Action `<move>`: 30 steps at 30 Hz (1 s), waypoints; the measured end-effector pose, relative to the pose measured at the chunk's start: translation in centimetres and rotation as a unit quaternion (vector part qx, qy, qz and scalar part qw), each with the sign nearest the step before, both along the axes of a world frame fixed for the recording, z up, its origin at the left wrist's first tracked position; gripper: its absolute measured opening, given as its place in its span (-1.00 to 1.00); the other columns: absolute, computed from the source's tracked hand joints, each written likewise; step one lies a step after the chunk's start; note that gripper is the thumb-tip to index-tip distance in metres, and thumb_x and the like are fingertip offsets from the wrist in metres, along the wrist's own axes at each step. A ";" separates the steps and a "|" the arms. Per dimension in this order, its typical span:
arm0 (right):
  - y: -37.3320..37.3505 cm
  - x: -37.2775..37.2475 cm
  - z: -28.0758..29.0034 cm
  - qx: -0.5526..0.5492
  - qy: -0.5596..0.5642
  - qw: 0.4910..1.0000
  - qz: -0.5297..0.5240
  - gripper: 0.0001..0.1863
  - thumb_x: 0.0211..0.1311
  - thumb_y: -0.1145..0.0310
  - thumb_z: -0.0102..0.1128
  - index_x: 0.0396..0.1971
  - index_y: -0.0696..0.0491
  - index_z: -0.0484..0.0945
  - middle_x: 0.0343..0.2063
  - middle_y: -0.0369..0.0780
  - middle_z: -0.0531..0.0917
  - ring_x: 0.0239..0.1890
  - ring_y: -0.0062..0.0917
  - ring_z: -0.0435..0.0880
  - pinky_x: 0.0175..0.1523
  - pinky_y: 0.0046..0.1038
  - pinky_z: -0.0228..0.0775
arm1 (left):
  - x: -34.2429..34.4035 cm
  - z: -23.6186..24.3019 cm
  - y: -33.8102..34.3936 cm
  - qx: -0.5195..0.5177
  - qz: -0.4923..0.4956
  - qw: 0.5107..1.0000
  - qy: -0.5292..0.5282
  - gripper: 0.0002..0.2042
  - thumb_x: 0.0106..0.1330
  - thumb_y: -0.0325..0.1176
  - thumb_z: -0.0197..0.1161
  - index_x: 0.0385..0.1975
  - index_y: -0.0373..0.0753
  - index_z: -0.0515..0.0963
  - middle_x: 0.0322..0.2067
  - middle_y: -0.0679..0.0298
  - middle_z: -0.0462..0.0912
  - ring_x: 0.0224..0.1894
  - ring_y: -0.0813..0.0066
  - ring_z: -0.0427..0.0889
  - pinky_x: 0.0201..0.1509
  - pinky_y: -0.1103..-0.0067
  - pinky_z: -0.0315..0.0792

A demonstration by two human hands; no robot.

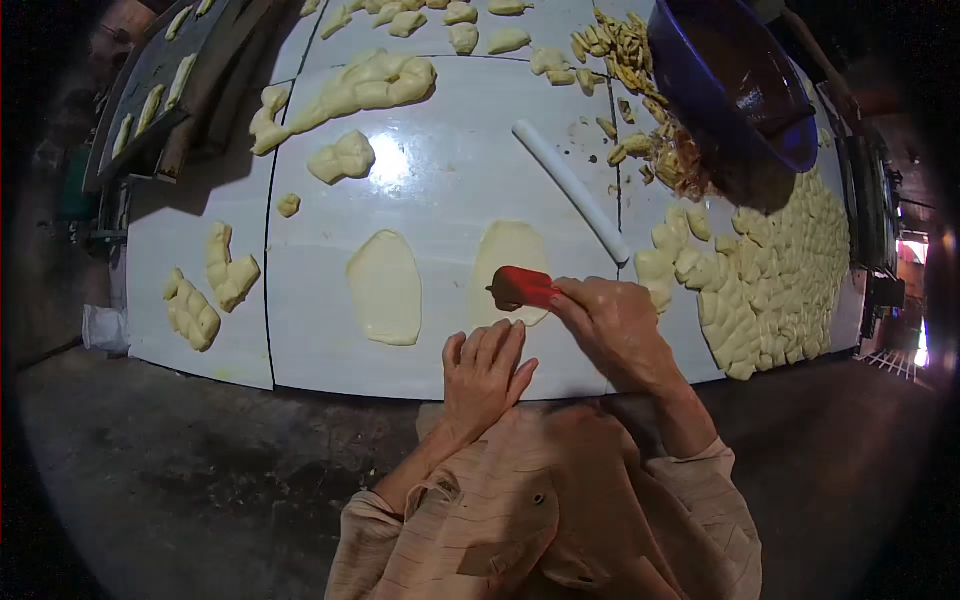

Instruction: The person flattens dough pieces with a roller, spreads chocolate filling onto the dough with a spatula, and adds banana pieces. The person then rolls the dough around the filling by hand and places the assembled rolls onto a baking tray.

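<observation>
My right hand (pixel 610 320) grips a red spatula (pixel 535 285), its blade coated in dark brown paste, over a flattened oval of pale dough (pixel 505 245). My left hand (pixel 485 375) lies with slightly bent fingers at the near end of that oval, holding nothing. A second dough oval (pixel 383 290) lies to the left. A white rolling pin (pixel 570 190) rests diagonally beyond my right hand.
A deep blue tub (pixel 670 60) with brown contents stands at back right beside cut yellow pieces (pixel 615 60). Many dough pieces (pixel 770 290) cover the right of the white table (pixel 330 370); lumps (pixel 190 310) lie left and back. A rack with trays (pixel 140 80) stands at upper left.
</observation>
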State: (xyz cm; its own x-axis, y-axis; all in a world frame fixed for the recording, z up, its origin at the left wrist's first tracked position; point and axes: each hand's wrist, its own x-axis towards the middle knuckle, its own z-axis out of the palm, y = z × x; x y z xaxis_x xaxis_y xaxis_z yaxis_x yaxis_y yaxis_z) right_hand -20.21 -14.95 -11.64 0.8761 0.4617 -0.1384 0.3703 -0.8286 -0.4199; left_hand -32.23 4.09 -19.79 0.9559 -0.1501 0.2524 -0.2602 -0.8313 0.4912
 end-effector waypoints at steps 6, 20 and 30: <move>-1.7 -0.2 2.7 -0.022 0.077 0.993 -0.088 -0.68 0.44 0.10 0.16 -0.06 -0.04 0.74 -0.39 -0.08 0.73 -0.30 -0.12 0.73 -0.19 -0.16 0.54 | 0.1 0.3 0.0 0.015 -0.014 1.000 0.004 -0.47 0.29 -0.09 0.38 0.19 -0.21 0.53 0.08 0.22 0.53 0.13 0.25 0.45 0.20 0.17 0.24; -1.9 -1.0 0.9 0.043 0.008 0.998 -0.050 -0.73 0.44 0.09 0.17 -0.10 -0.09 0.71 -0.46 -0.14 0.70 -0.40 -0.18 0.72 -0.31 -0.19 0.52 | 0.1 -0.1 0.0 0.015 -0.015 1.000 0.007 -0.47 0.27 -0.07 0.40 0.20 -0.15 0.56 0.08 0.23 0.53 0.16 0.21 0.43 0.25 0.13 0.21; -1.0 0.7 1.7 0.105 0.175 0.969 -0.139 -0.64 0.38 0.18 0.25 0.05 0.07 0.66 -0.28 0.01 0.75 -0.19 -0.07 0.75 -0.10 -0.25 0.56 | -0.4 0.3 1.5 -0.023 -0.037 0.999 0.011 -0.52 0.26 -0.16 0.43 0.15 -0.16 0.57 0.10 0.19 0.54 0.20 0.20 0.44 0.26 0.13 0.22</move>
